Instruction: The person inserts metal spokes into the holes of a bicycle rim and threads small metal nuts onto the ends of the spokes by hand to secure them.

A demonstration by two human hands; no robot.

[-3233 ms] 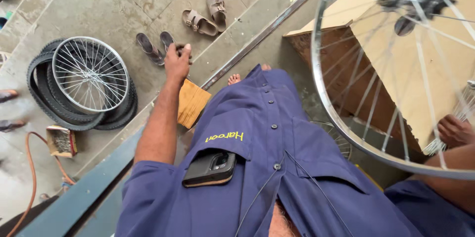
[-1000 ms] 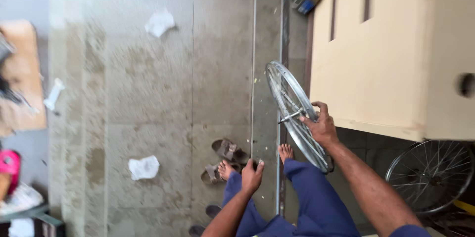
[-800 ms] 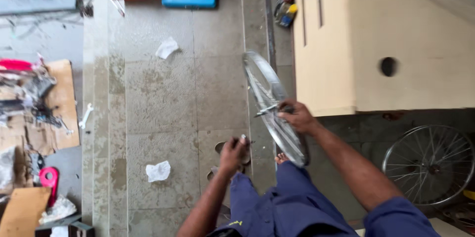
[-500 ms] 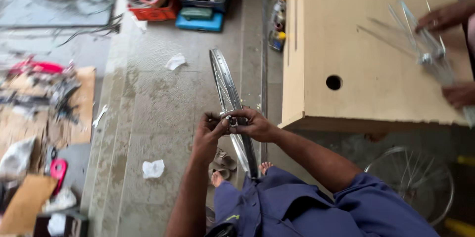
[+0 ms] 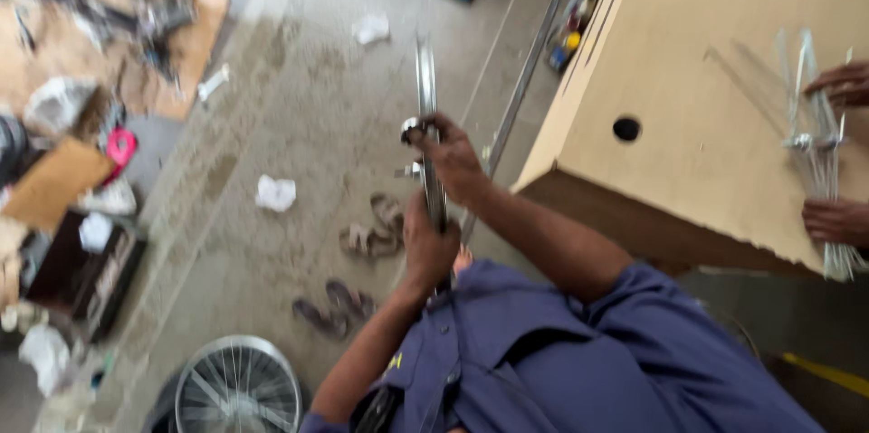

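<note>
The bike wheel (image 5: 425, 98) is a bare silver rim with thin spokes and no tyre, seen nearly edge-on so it looks like a narrow upright strip. It's held up off the concrete floor, hub sticking out at mid-height, and it's a bit motion-blurred.

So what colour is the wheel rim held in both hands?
Shiny silver metal wheel rim, seen edge-on in the head view.
</note>
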